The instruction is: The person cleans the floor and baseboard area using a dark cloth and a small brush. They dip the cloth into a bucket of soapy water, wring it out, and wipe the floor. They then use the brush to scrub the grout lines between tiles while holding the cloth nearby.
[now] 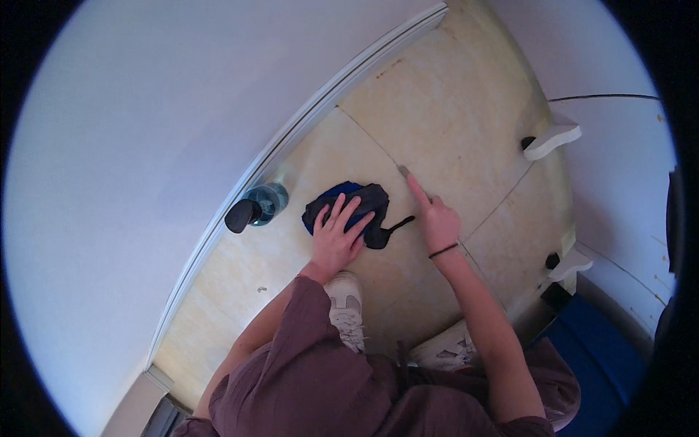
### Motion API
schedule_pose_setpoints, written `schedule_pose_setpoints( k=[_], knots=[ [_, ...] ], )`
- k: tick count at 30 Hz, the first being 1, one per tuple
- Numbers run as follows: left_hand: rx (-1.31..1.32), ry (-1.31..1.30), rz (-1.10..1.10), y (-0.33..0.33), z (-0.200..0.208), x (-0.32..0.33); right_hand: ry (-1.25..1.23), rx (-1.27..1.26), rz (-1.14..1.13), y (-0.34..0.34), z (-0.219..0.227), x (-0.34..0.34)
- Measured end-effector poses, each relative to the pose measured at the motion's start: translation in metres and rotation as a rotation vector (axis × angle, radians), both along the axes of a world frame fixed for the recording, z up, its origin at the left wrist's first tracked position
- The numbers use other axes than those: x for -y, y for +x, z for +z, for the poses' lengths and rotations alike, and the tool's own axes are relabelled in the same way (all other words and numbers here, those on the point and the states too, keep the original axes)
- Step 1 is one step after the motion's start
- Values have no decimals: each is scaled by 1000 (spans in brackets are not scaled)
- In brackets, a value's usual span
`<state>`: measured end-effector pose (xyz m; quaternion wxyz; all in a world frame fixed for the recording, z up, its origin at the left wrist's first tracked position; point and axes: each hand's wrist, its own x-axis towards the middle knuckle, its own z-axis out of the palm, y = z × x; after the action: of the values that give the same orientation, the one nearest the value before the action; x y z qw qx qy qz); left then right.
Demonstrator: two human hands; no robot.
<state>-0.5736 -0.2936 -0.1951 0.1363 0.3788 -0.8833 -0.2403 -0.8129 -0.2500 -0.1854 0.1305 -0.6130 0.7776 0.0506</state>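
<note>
My left hand point(337, 237) lies with its fingers spread on a crumpled black and blue cloth point(373, 198), pressing it to the floor. A thin black strap or cord point(400, 224) trails from the cloth's right side. Farther right, my right hand point(439, 221) is closed, with its index finger stretched forward along a small tool with a flat grey tip point(403, 171). That tip meets the floor by a dark seam between tiles. The rest of the tool is hidden in the hand, so its exact kind cannot be made out.
A clear bluish spray bottle point(271, 202) with a black top stands beside the white baseboard point(291, 130) on the left. White curved furniture feet point(553, 140) rise at the right. My shoes point(344, 306) are close behind the cloth. A blue object point(601, 357) lies at lower right.
</note>
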Motion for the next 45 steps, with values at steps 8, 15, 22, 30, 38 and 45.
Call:
schedule_pose_setpoints(
  k=[8,15,22,30,38,45],
  knots=[
    [21,8,-8,0,1,1,-71,67,-8,1,-1,4],
    [23,-15,-7,-1,-1,1,-66,61,-25,16,2,41],
    [16,-6,-9,-2,0,2,-126,68,-143,-16,-8,19],
    [24,-22,-15,-2,-3,0,-98,20,63,-18,-7,16],
    [34,-14,-13,-2,-1,1,-101,16,63,-21,-9,59],
    [17,-3,-7,-1,-2,0,-51,42,116,-2,-11,50]
  ],
)
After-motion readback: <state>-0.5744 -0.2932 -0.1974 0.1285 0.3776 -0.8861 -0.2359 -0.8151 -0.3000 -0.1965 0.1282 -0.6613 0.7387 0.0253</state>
